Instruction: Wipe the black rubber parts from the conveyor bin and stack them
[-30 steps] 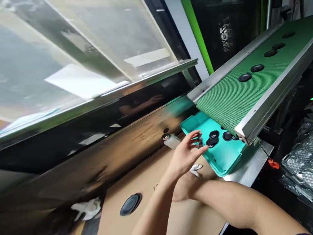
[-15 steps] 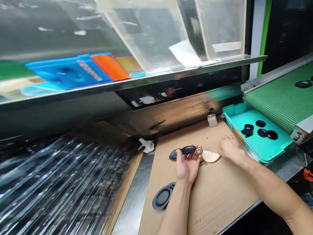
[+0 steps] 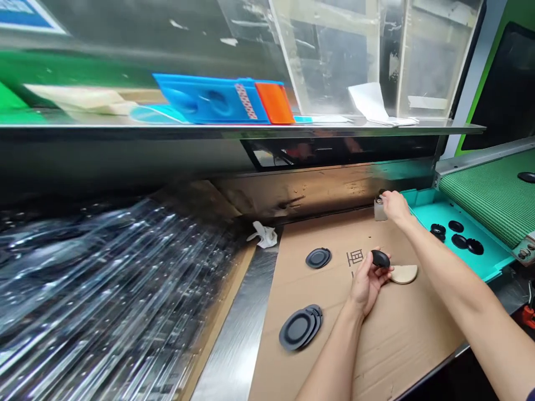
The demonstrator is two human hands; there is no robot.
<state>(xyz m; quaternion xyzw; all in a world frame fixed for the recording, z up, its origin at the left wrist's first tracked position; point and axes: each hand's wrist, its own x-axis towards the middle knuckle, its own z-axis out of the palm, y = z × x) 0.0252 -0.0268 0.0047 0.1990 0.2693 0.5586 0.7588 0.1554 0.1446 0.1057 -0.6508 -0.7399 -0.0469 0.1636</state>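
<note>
around: stacked black rubber discs (image 3: 297, 328) and a tan half-round pad (image 3: 404, 274) are being borne by brown cardboard (image 3: 401, 345)
left hand (image 3: 366, 284): a black rubber disc (image 3: 380, 258) is being gripped
right hand (image 3: 395, 205): narrowly closed, a small clear bottle (image 3: 379, 210) is being neared, contact unclear

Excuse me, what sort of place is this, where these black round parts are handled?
Probably a small factory production line. A green conveyor belt ends over a teal tray holding black discs, and more lie on a cardboard sheet used as a work surface.
</note>
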